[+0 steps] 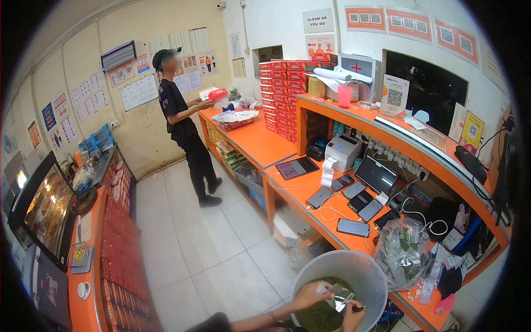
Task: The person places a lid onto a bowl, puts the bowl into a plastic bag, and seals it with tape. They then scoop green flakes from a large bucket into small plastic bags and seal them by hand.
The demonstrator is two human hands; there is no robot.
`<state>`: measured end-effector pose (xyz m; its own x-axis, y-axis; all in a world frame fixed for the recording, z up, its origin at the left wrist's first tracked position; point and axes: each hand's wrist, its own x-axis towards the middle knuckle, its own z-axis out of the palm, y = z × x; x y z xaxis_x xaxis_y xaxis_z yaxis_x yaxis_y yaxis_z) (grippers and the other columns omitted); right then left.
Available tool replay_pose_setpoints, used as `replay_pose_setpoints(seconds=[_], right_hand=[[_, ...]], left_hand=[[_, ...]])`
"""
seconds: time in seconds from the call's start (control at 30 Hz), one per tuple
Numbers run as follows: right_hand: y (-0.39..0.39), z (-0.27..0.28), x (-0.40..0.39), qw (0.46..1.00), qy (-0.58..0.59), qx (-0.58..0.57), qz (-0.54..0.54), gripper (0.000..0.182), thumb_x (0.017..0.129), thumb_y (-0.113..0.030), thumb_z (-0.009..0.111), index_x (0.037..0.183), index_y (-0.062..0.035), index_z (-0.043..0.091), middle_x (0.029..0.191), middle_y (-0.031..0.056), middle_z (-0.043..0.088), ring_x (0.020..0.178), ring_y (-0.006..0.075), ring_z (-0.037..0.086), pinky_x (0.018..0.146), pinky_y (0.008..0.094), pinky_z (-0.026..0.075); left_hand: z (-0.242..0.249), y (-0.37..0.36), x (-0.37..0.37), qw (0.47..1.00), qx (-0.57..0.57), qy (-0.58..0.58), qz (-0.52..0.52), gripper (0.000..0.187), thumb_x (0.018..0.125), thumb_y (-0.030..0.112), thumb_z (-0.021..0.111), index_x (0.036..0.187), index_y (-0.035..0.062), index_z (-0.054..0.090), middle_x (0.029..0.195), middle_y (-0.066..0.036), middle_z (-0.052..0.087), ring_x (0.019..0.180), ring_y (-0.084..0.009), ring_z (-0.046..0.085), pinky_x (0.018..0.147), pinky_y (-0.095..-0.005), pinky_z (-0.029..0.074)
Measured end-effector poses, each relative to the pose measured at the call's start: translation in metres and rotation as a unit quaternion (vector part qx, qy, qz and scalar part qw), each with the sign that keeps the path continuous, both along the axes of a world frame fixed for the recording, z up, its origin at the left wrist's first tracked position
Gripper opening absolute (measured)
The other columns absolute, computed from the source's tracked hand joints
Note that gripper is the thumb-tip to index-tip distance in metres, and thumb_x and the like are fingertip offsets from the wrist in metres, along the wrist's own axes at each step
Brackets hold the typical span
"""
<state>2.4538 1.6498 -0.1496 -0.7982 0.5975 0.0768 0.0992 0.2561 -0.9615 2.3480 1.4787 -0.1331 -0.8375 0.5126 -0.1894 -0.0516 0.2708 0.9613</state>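
Observation:
My left hand (314,294) is over a large translucent tub (380,276), its fingers closed on a small clear plastic bag (342,291). Beside it, my right hand (353,316) has its fingers closed round a small dark item, too small to name, near a shiny metallic piece (339,302) between the hands. Green chopped material (318,318) lies in the bottom of the tub. Right of the tub, a big clear plastic bag (401,252) with green contents rests on the orange counter (332,239).
Phones (353,227), cables, a tablet (297,168) and a printer (343,152) occupy the counter. A person (180,110) stands at the far counter holding a red and white package (213,94). Red boxes (282,99) are stacked there. A display case (47,205) stands left.

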Motion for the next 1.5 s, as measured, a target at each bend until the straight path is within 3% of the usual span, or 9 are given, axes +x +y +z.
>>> replay_pose_setpoints(seconds=[0.17, 0.27, 0.33, 0.67, 0.73, 0.83, 1.07, 1.3, 1.5], right_hand=[[0.001, 0.007, 0.004, 0.994, 0.019, 0.029, -0.103, 0.009, 0.089, -0.009, 0.063, 0.090, -0.0013, 0.068, 0.076, 0.0038, 0.060, 0.069, 0.0149, 0.051, 0.066, 0.0331, 0.044], [-0.008, 0.012, 0.004, 0.994, 0.068, -0.073, 0.054, 0.010, 0.089, -0.013, 0.066, 0.088, -0.0034, 0.067, 0.073, 0.0003, 0.058, 0.064, 0.0102, 0.046, 0.059, 0.0276, 0.040], [-0.020, 0.022, 0.005, 0.981, 0.008, -0.180, 0.076, 0.012, 0.089, -0.017, 0.068, 0.084, -0.0060, 0.066, 0.072, -0.0023, 0.056, 0.064, 0.0066, 0.045, 0.056, 0.0240, 0.037], [-0.028, -0.007, 0.001, 0.974, 0.087, -0.167, 0.125, 0.017, 0.093, -0.020, 0.063, 0.089, -0.0039, 0.063, 0.078, 0.0023, 0.060, 0.068, 0.0126, 0.052, 0.064, 0.0283, 0.043], [-0.039, 0.008, 0.004, 0.994, 0.069, 0.047, 0.074, 0.019, 0.094, -0.019, 0.059, 0.093, -0.0007, 0.061, 0.082, 0.0085, 0.061, 0.074, 0.0189, 0.056, 0.070, 0.0334, 0.046], [-0.046, 0.020, 0.008, 0.983, 0.062, 0.167, 0.034, 0.019, 0.093, -0.018, 0.057, 0.095, 0.0006, 0.060, 0.088, 0.0138, 0.062, 0.079, 0.0249, 0.057, 0.074, 0.0369, 0.047], [-0.031, 0.007, 0.013, 0.994, 0.053, 0.071, 0.058, 0.018, 0.093, -0.016, 0.055, 0.094, 0.0012, 0.060, 0.090, 0.0169, 0.063, 0.081, 0.0270, 0.057, 0.078, 0.0368, 0.047], [-0.020, -0.005, 0.023, 0.993, 0.029, -0.013, 0.110, 0.020, 0.096, -0.018, 0.054, 0.093, 0.0008, 0.060, 0.087, 0.0095, 0.062, 0.085, 0.0196, 0.056, 0.081, 0.0336, 0.046], [-0.019, 0.011, 0.021, 0.982, 0.015, -0.081, 0.173, 0.018, 0.098, -0.017, 0.054, 0.094, -0.0015, 0.061, 0.087, 0.0064, 0.062, 0.085, 0.0184, 0.057, 0.080, 0.0315, 0.046]], left_hand=[[0.019, -0.001, 0.007, 0.965, -0.021, 0.218, 0.143, 0.037, 0.084, 0.036, 0.073, 0.110, 0.0099, 0.067, 0.093, -0.007, 0.069, 0.079, -0.0175, 0.065, 0.075, -0.0297, 0.050], [0.013, 0.005, 0.014, 0.961, 0.035, 0.259, -0.088, 0.035, 0.085, 0.030, 0.071, 0.113, 0.0098, 0.067, 0.096, -0.011, 0.069, 0.085, -0.0240, 0.068, 0.075, -0.0349, 0.052], [0.014, 0.003, 0.012, 0.968, 0.018, 0.225, -0.107, 0.033, 0.086, 0.032, 0.069, 0.110, 0.0087, 0.068, 0.096, -0.013, 0.069, 0.085, -0.0278, 0.068, 0.075, -0.0365, 0.052], [0.003, -0.002, 0.017, 0.962, -0.013, 0.243, -0.122, 0.029, 0.087, 0.031, 0.064, 0.096, 0.0042, 0.068, 0.088, -0.019, 0.068, 0.081, -0.0387, 0.065, 0.071, -0.0434, 0.052], [0.005, 0.002, 0.021, 0.964, -0.054, 0.236, -0.112, 0.029, 0.087, 0.032, 0.064, 0.095, 0.0036, 0.066, 0.086, -0.019, 0.067, 0.080, -0.0394, 0.064, 0.070, -0.0447, 0.051], [0.004, 0.005, 0.024, 0.961, -0.089, 0.246, -0.090, 0.031, 0.087, 0.033, 0.063, 0.092, 0.0026, 0.063, 0.082, -0.020, 0.066, 0.078, -0.0404, 0.063, 0.069, -0.0466, 0.051], [0.002, 0.008, 0.030, 0.949, 0.039, 0.283, -0.136, 0.029, 0.085, 0.029, 0.063, 0.096, 0.0024, 0.064, 0.085, -0.019, 0.065, 0.078, -0.0401, 0.063, 0.070, -0.0449, 0.051], [0.011, 0.006, 0.037, 0.949, -0.007, 0.278, -0.150, 0.032, 0.083, 0.028, 0.067, 0.101, 0.0021, 0.066, 0.093, -0.018, 0.067, 0.081, -0.0353, 0.066, 0.073, -0.0408, 0.052], [0.012, -0.004, 0.030, 0.977, 0.042, 0.145, -0.150, 0.028, 0.087, 0.027, 0.064, 0.103, 0.0044, 0.069, 0.077, -0.013, 0.069, 0.069, -0.0307, 0.067, 0.068, -0.0379, 0.053]])
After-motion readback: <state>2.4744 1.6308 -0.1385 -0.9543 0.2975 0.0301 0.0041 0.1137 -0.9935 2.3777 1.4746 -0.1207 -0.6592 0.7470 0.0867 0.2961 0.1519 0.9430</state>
